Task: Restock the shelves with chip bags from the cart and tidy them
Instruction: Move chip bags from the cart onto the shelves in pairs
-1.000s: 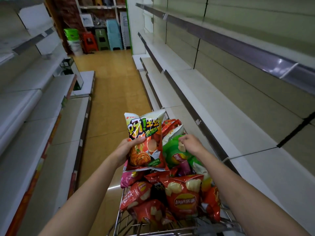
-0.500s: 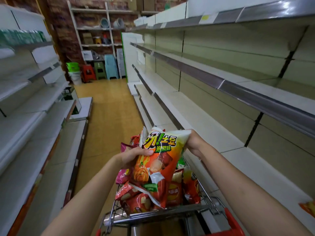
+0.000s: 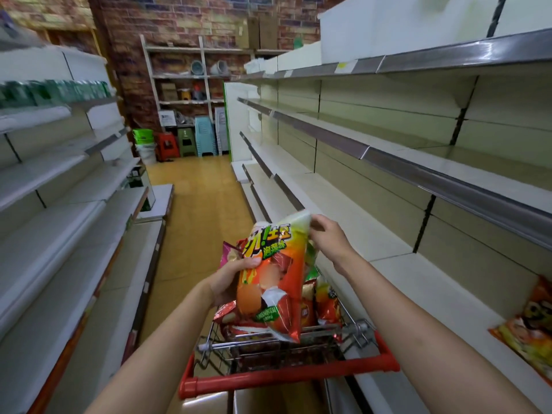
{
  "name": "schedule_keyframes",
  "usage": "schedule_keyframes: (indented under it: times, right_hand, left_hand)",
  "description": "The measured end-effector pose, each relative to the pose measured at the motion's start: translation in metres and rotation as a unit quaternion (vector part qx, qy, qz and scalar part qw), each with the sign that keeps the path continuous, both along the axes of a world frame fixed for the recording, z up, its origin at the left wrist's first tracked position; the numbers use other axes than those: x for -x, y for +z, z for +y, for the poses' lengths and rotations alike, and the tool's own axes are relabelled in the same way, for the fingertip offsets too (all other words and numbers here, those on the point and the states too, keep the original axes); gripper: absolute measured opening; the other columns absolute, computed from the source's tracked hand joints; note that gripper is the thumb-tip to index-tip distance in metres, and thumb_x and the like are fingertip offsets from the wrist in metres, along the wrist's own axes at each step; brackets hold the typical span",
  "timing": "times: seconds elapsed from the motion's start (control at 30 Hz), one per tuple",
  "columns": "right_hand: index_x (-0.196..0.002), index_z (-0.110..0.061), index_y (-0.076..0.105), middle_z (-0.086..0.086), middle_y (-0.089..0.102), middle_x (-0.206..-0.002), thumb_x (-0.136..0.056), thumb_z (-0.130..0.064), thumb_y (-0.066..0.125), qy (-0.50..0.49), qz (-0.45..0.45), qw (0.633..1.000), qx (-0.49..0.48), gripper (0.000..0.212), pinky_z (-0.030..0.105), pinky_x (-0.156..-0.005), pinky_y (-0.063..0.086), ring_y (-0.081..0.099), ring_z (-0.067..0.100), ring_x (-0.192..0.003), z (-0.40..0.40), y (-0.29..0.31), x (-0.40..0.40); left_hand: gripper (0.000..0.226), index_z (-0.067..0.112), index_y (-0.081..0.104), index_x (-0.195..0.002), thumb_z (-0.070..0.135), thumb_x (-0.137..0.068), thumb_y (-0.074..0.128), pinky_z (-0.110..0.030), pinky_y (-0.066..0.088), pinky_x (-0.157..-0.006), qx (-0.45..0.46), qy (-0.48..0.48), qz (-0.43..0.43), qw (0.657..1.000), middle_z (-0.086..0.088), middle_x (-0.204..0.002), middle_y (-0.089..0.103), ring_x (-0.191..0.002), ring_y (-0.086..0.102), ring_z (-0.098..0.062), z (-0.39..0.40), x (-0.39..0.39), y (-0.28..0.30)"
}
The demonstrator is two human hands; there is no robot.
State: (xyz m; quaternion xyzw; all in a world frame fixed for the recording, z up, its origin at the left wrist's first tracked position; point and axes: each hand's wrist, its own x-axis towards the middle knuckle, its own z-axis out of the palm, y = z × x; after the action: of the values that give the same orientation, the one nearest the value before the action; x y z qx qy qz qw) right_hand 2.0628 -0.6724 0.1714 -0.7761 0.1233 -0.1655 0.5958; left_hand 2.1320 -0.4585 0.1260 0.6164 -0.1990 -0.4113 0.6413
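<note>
left hand (image 3: 228, 280): curled, gripping | right hand (image 3: 328, 234): fingertips pinching | both forearms extended forward

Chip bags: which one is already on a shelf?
The orange-and-yellow chip bag at the far right edge, lying on the right-hand shelf; the others are in the cart or held.

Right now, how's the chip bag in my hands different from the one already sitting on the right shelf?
The held bag is up over the cart, upright, gripped by the left hand and pinched at its top corner by the right hand; the shelf bag rests untouched, partly cut off by the frame. Both look orange-red with green.
</note>
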Motion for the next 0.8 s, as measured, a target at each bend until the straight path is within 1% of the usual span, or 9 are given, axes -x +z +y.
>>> schedule_keyframes:
  times: [0.1, 0.17, 0.23, 0.27, 0.3, 0.37, 0.5, 0.63, 0.8]
  right_hand:
    - [-0.139, -0.014, 0.044, 0.004, 0.043, -0.139, -0.085, -0.028, 0.07, -0.002, 0.034, 0.999, 0.032, 0.062, 0.033, -0.085, 0.046, 0.048, 0.02, -0.12, 0.009, 0.0, 0.007]
    - [-0.145, -0.017, 0.035, 0.006, 0.038, -0.147, -0.066, -0.054, 0.077, 0.024, 0.067, 0.997, 0.006, 0.097, 0.038, -0.094, 0.044, 0.042, 0.023, -0.129, 0.015, 0.0, 0.013]
    - [-0.149, -0.019, 0.026, 0.005, 0.042, -0.146, -0.05, -0.07, 0.077, 0.066, 0.086, 0.993, -0.045, 0.122, 0.042, -0.098, 0.04, 0.045, 0.023, -0.129, 0.02, 0.0, 0.017]
    - [-0.148, -0.019, 0.026, 0.004, 0.049, -0.141, -0.05, -0.07, 0.079, 0.079, 0.09, 0.991, -0.066, 0.123, 0.041, -0.097, 0.042, 0.051, 0.022, -0.124, 0.022, 0.0, 0.017]
    - [-0.143, -0.018, 0.033, 0.003, 0.055, -0.135, -0.053, -0.065, 0.08, 0.091, 0.086, 0.988, -0.086, 0.112, 0.04, -0.092, 0.045, 0.056, 0.02, -0.117, 0.024, 0.0, 0.018]
    - [-0.125, -0.019, 0.047, 0.004, 0.063, -0.121, -0.058, -0.048, 0.078, 0.106, 0.065, 0.986, -0.115, 0.08, 0.037, -0.083, 0.05, 0.062, 0.019, -0.106, 0.03, 0.001, 0.018]
    - [-0.114, -0.018, 0.052, 0.009, 0.067, -0.11, -0.05, -0.046, 0.088, 0.037, 0.019, 0.992, -0.123, 0.079, 0.049, -0.094, 0.052, 0.067, 0.027, -0.1, 0.04, 0.001, 0.008]
    - [-0.129, -0.016, 0.036, 0.006, 0.06, -0.117, -0.044, -0.054, 0.089, -0.055, 0.022, 0.994, -0.091, 0.107, 0.052, -0.092, 0.052, 0.063, 0.029, -0.105, 0.048, -0.003, 0.003]
    - [-0.122, -0.02, 0.031, 0.001, 0.056, -0.112, -0.07, -0.033, 0.084, -0.117, 0.013, 0.991, -0.057, 0.075, 0.047, -0.096, 0.049, 0.058, 0.025, -0.108, 0.053, -0.01, 0.006]
  left_hand:
    - [0.105, 0.005, 0.06, -0.119, 0.046, -0.029, 0.095, -0.043, 0.057, -0.081, 0.097, 0.04, 0.062, 0.993, -0.02, -0.107, 0.067, -0.09, 0.067, -0.033, 0.01, 0.002, 0.005]
    - [0.105, 0.005, 0.062, -0.119, 0.047, -0.029, 0.095, -0.042, 0.058, -0.075, 0.156, 0.049, 0.086, 0.983, -0.022, -0.108, 0.067, -0.091, 0.067, -0.035, 0.012, 0.004, 0.013]
    - [0.106, 0.006, 0.063, -0.12, 0.05, -0.029, 0.094, -0.041, 0.058, -0.072, 0.193, 0.045, 0.086, 0.976, -0.022, -0.108, 0.067, -0.091, 0.068, -0.036, 0.009, 0.008, 0.023]
    - [0.1, 0.006, 0.069, -0.113, 0.05, -0.027, 0.094, -0.04, 0.059, -0.068, 0.214, 0.038, 0.093, 0.972, -0.022, -0.105, 0.069, -0.088, 0.07, -0.035, 0.007, 0.01, 0.027]
    - [0.092, 0.006, 0.074, -0.104, 0.05, -0.026, 0.094, -0.039, 0.059, -0.066, 0.228, 0.033, 0.098, 0.968, -0.021, -0.102, 0.071, -0.085, 0.071, -0.034, 0.006, 0.011, 0.03]
    - [0.092, 0.006, 0.074, -0.105, 0.051, -0.027, 0.094, -0.039, 0.059, -0.068, 0.23, 0.029, 0.098, 0.968, -0.021, -0.102, 0.071, -0.086, 0.071, -0.034, 0.005, 0.012, 0.035]
    - [0.101, 0.008, 0.062, -0.119, 0.051, -0.033, 0.093, -0.044, 0.058, -0.077, 0.219, 0.042, 0.096, 0.97, -0.021, -0.112, 0.067, -0.095, 0.068, -0.037, 0.017, 0.002, 0.037]
    - [0.098, 0.008, 0.062, -0.114, 0.045, -0.029, 0.094, -0.041, 0.053, -0.083, 0.175, 0.054, 0.067, 0.981, -0.017, -0.103, 0.07, -0.089, 0.068, -0.032, 0.043, -0.019, 0.037]
    - [0.103, 0.01, 0.064, -0.11, 0.055, -0.021, 0.092, -0.036, 0.056, -0.076, 0.051, 0.043, -0.003, 0.998, -0.013, -0.098, 0.073, -0.085, 0.07, -0.028, 0.061, -0.036, 0.033]
